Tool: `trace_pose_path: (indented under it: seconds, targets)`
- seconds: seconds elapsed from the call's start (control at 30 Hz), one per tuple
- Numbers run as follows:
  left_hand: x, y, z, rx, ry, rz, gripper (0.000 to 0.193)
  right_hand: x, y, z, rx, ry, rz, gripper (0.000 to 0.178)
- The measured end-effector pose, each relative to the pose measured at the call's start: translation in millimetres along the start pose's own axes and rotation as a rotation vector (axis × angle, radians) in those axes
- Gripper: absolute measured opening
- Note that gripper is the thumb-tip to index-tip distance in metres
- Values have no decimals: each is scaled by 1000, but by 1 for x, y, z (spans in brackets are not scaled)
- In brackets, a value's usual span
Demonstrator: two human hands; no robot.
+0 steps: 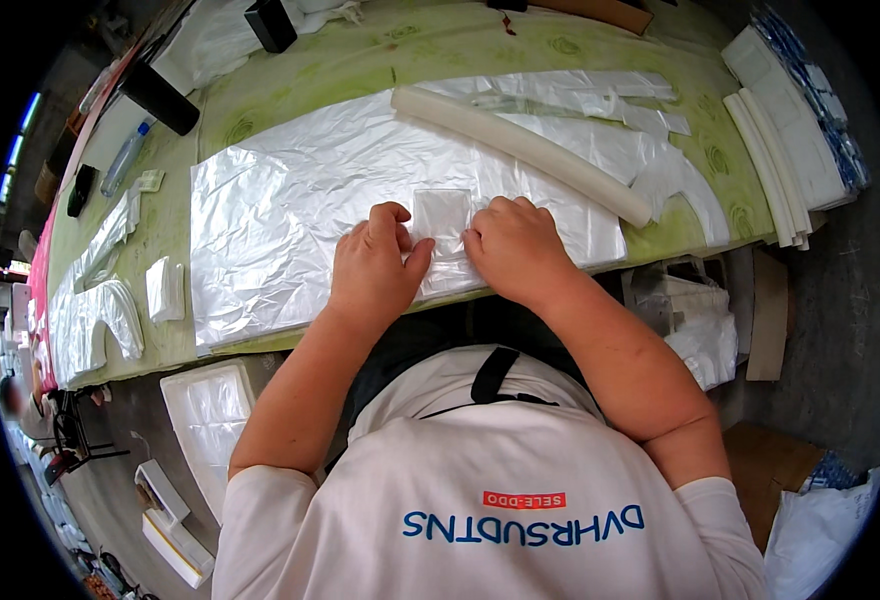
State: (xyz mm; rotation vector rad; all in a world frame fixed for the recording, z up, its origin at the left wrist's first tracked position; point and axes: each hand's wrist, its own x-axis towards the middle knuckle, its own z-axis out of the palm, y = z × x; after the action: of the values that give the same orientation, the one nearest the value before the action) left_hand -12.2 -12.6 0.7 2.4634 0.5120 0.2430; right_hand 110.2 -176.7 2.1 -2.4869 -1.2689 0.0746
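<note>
A small folded square of clear plastic film (442, 212) lies flat between my hands, on top of a wide, wrinkled stack of clear plastic sheets (280, 220). On its left, my left hand (375, 262) rests with bent fingers and the thumb held apart, the gap between them showing nothing. My right hand (520, 248) is at the square's right edge, fingers curled down and thumb close against them. What lies under those right fingers is hidden. Beyond both hands, a long whitish roll (520, 150) lies slantwise across the stack.
Left on the green patterned tablecloth (245, 120) are a folded white packet (165, 290), cut plastic pieces (110, 315), a plastic bottle (125, 158) and a black cylinder (160, 98). At right, thin white rolls (772, 165) lie beside a stack of white packs (785, 110).
</note>
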Motion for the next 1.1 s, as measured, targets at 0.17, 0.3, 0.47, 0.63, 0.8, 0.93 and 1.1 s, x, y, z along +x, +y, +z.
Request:
trace_pose_path:
  seconds: [0.17,0.3,0.47,0.63,0.8,0.93,1.1]
  targets:
    - [-6,3,8,278,79,354,56,1,-5,-2,23,-15,62,25]
    - [-7,7,9,358,-39,283,68,-3,-8,-4,131,131,89,40]
    - [-40,11,0,9,49,397,60,7,-4,-9,72,-54,54,51]
    - [-114,6,21,-1076,-384,-224,37,9,-7,-15,67,-152,36,50]
    - [-104,8,27,-1613,-292,-774,35,-41,-33,-28,101,-225,-156,48]
    - [-106,19,28,-1634,-272,-766,32,-82,-47,-7,698,9,7,41]
    - [-120,17,34,-1566,-246,-725,31,-93,-39,25,1161,-23,322,30]
